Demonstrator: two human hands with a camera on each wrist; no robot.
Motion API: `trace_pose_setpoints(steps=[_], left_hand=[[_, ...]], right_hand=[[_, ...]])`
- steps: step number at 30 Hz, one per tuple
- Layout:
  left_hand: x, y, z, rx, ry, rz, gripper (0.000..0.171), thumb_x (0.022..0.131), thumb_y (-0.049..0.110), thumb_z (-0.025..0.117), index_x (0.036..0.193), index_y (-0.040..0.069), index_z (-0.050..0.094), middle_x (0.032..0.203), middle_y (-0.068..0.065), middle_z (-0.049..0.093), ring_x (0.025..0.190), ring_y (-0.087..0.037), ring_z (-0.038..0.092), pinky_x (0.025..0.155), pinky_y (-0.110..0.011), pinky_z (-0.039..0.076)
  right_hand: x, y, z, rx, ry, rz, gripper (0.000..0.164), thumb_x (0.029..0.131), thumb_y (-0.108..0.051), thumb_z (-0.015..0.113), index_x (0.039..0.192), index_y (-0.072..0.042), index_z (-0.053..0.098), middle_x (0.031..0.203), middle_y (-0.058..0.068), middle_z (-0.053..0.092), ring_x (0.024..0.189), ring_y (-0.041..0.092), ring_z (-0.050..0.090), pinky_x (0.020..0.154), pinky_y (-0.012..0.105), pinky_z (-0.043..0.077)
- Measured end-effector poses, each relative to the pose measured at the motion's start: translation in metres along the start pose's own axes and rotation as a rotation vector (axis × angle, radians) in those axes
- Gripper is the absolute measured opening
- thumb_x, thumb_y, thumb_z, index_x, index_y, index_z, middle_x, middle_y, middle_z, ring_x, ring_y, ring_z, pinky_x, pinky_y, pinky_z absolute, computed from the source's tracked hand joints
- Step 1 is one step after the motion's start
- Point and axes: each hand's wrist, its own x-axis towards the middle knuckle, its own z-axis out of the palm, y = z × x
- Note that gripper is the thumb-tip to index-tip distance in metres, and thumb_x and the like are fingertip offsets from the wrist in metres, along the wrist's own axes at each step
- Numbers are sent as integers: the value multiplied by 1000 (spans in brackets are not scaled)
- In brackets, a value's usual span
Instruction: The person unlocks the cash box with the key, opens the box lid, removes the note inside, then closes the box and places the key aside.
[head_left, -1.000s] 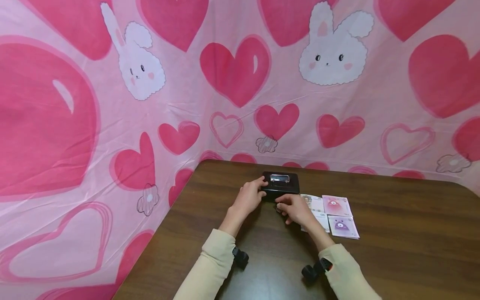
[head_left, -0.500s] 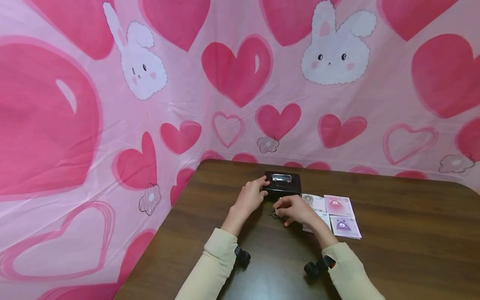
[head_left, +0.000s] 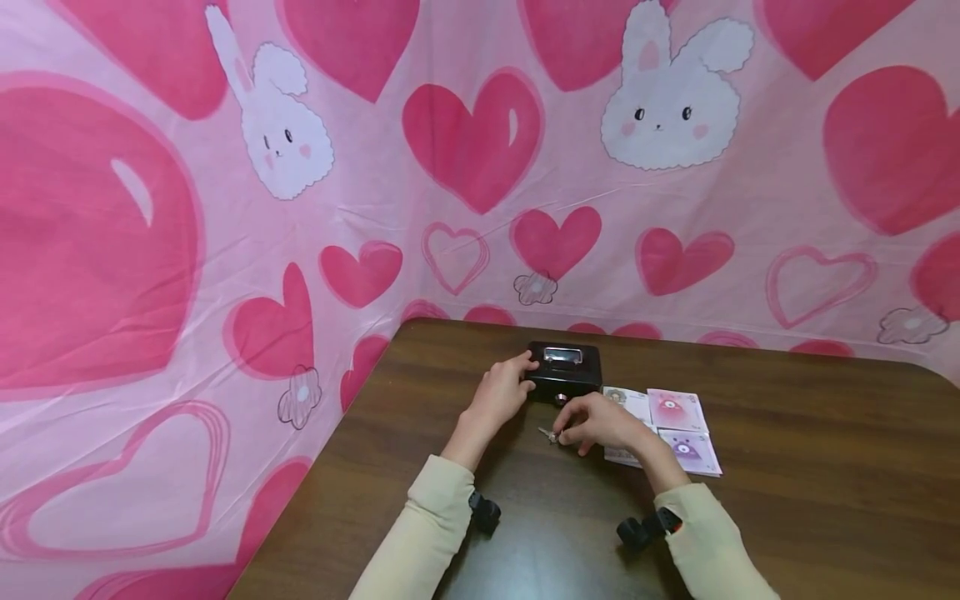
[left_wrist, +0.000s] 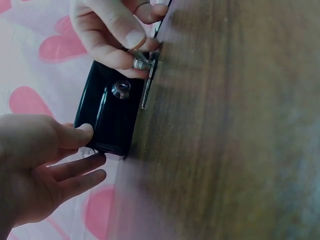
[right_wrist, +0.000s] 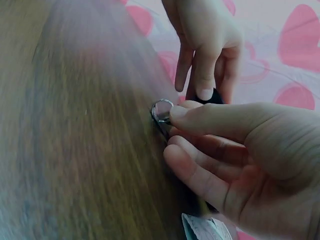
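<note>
A small black cash box [head_left: 546, 385] with a metal handle [head_left: 562, 357] on its lid stands near the table's back edge. My left hand [head_left: 498, 396] holds its left end, thumb against the front face in the left wrist view. A round silver lock [left_wrist: 121, 89] shows on that front, with nothing in it. Just in front of the box, my right hand [head_left: 600, 423] pinches a ring of keys [head_left: 550, 435] between thumb and fingers, apart from the lock. The metal ring [right_wrist: 162, 119] is plain in the right wrist view; the keys' number is unclear.
Several play banknotes [head_left: 677, 411] in white, pink and purple lie right of the box, partly behind my right forearm. The brown wooden table [head_left: 810, 467] meets a pink heart-and-rabbit cloth [head_left: 465, 275] at the back and left.
The right hand has drawn the keys away from the box front towards me, and the lock has come into sight. The left hand has stayed on the box.
</note>
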Motion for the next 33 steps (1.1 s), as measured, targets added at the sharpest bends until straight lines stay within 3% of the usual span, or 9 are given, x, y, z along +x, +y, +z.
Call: trace_pose_setpoints(steps=[7, 16, 21, 27, 33], left_hand=[[0, -2, -1, -9, 4, 11, 32, 93, 11, 69, 124, 11, 70, 146, -5, 56, 123, -23, 63, 99, -41, 52], [-1, -3, -4, -17, -9, -7, 32, 93, 11, 69, 125, 12, 70, 146, -3, 55, 108, -21, 69, 95, -39, 54], [1, -3, -3, -22, -30, 2, 33, 94, 11, 68, 126, 11, 69, 148, -5, 53, 110, -21, 67, 99, -42, 52], [2, -4, -4, -19, -90, 0, 38, 94, 13, 67, 133, 11, 64, 151, -6, 51, 128, -22, 58, 109, -42, 45], [3, -8, -7, 30, -110, 1, 58, 94, 28, 69, 148, 19, 49, 156, -6, 43, 140, -23, 46, 113, -43, 40]], right_hand=[[-2, -1, -2, -38, -77, -61, 15, 87, -8, 72, 101, -3, 72, 99, 11, 68, 71, 18, 64, 63, 35, 59], [-6, -3, -11, -131, -14, -50, 25, 87, -11, 74, 112, -8, 71, 99, 12, 68, 68, 19, 60, 61, 35, 55], [-11, -3, -22, -197, 82, -108, 25, 88, -14, 73, 111, -5, 71, 97, 10, 71, 76, 19, 61, 68, 32, 53], [-21, 0, -37, -291, 227, -82, 24, 91, -25, 71, 109, -9, 73, 102, 5, 71, 92, 22, 63, 77, 35, 53], [-33, 7, -51, -355, 411, -56, 35, 93, -35, 69, 116, -9, 70, 112, 11, 72, 102, 29, 64, 89, 50, 54]])
